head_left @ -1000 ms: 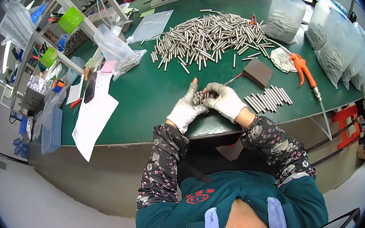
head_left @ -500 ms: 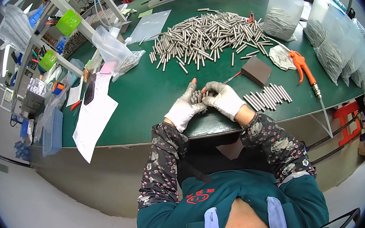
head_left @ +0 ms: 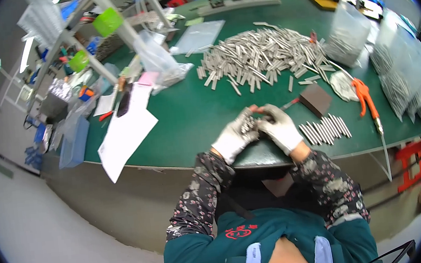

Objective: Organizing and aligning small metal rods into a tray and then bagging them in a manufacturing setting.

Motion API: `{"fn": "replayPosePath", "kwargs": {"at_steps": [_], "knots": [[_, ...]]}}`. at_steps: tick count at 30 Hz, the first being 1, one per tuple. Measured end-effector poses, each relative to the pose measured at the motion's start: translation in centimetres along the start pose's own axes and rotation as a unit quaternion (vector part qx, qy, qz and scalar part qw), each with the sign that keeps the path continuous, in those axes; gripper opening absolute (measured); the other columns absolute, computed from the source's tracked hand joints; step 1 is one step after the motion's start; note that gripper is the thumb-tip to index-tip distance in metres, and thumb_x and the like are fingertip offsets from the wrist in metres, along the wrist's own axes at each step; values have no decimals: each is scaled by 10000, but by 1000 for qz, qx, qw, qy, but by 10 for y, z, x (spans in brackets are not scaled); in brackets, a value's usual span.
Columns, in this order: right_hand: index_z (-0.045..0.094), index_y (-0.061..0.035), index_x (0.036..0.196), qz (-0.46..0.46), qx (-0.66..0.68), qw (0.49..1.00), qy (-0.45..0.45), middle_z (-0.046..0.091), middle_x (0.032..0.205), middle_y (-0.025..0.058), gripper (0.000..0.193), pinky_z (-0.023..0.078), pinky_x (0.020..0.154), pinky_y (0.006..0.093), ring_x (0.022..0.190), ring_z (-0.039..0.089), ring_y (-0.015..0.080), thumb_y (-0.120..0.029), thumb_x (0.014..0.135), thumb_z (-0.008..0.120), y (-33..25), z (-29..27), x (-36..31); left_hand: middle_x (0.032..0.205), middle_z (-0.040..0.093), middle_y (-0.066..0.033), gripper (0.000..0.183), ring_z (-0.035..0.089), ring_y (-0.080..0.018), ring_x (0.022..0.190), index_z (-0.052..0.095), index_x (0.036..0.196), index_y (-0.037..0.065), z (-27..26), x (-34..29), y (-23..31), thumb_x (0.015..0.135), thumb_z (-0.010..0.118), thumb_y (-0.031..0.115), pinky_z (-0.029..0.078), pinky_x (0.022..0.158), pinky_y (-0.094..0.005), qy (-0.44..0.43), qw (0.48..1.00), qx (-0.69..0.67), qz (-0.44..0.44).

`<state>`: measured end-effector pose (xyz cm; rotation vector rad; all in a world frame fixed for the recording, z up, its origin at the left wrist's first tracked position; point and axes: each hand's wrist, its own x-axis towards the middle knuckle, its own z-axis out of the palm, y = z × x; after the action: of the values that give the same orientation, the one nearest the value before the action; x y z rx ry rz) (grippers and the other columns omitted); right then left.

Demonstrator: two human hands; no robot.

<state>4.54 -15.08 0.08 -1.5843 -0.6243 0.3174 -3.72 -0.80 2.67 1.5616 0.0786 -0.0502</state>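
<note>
Both hands, in white gloves with bare fingertips, meet above the near edge of the green table. Between them sits a bundle of short metal pins (head_left: 247, 124), seen end-on. My left hand (head_left: 234, 136) is closed around the bundle. My right hand (head_left: 279, 127) is curled against its right side, fingers bent at the pins; motion blur hides exactly what they grip. A row of metal pins (head_left: 325, 130) lies side by side to the right of my right hand. Beyond my hands spreads a large heap of similar pins (head_left: 264, 56).
A brown block (head_left: 316, 100) and a crumpled white cloth (head_left: 343, 86) lie right of my hands, near an orange air gun (head_left: 364, 97). Clear bags of pins (head_left: 346, 35) stand far right. Paper sheets (head_left: 128, 135), a plastic bag (head_left: 168, 74) and a shelf frame occupy the left.
The whole view has shifted, so the table appears farther right and lower. My right fingers have drawn in closer over the pin bundle, which stays between my hands.
</note>
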Motion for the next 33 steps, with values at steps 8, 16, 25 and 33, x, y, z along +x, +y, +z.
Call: {"fn": "replayPosePath", "kwargs": {"at_steps": [8,16,25,33], "knots": [[547,5,1080,2,43,999,13,491,747,-5,290,402,645,197,675,450,68,-50,796,569,-5,0,-12,953,546,-17,459,541,-89,833,422,1218,74,-11,-5,-26,808,559,-81,451,792,-213,135,960,174,171],[584,-26,971,-32,-65,997,2,503,645,46,213,424,584,250,578,483,118,-45,759,576,-14,-4,-24,935,583,-100,310,613,-245,853,484,1069,57,-81,-6,38,799,637,42,547,759,-426,76,937,-319,118],[600,-39,910,-89,-215,971,-56,589,704,137,192,467,655,396,706,588,320,-93,726,584,-34,-6,-27,882,569,-81,262,610,-194,726,435,1068,53,-206,64,184,842,539,-30,559,625,-310,333,898,26,285],[605,-63,918,-141,-226,954,-137,615,761,127,197,469,666,417,742,588,323,-144,739,592,-43,3,-26,729,556,-122,346,596,-227,569,428,1028,32,-405,78,154,725,577,-43,497,457,-314,496,747,439,61]]}}
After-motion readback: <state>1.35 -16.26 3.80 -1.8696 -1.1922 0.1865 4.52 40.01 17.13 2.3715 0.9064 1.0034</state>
